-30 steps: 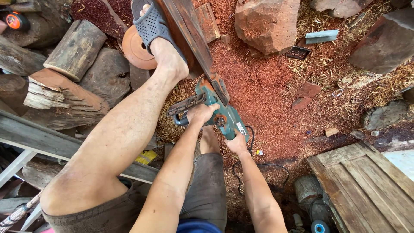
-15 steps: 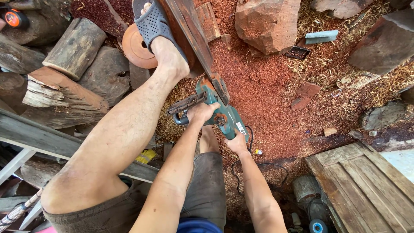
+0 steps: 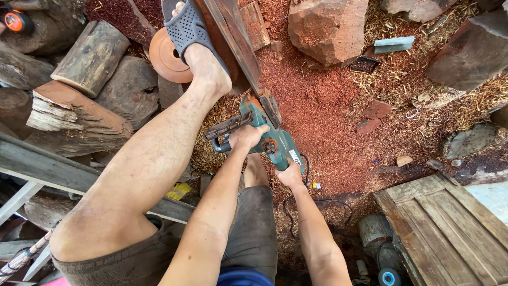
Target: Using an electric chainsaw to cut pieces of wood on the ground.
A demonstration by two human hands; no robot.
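- Hardly anything has shifted since the earlier frames: both hands and the raised foot hold the same places, and the view has only drifted a touch.
- Left hand (image 3: 247, 136) is closed around the front handle of a teal electric chainsaw (image 3: 267, 139); right hand (image 3: 290, 175) is closed on its rear grip, near the person's body.
- Its nose sits against the lower end of a long dark reddish plank (image 3: 233, 47), which slants up and away towards the top of the view.
- Person's left foot, in a grey perforated sandal (image 3: 185, 26), presses on that plank just above the saw, and the bare leg crosses the left half of the scene.
- Black power cord (image 3: 317, 204) trails from the saw's rear over the red sawdust (image 3: 328, 111) that covers the ground.
- Split logs (image 3: 79, 111) are piled to the left, with a round orange disc (image 3: 166, 58) beside the sandal.
- Big reddish wood block (image 3: 328, 29) sits beyond the plank, well apart from the saw.
- Weathered slatted wooden pallet (image 3: 450, 233) lies at lower right; what the dark cylinders beside it are, I cannot tell.
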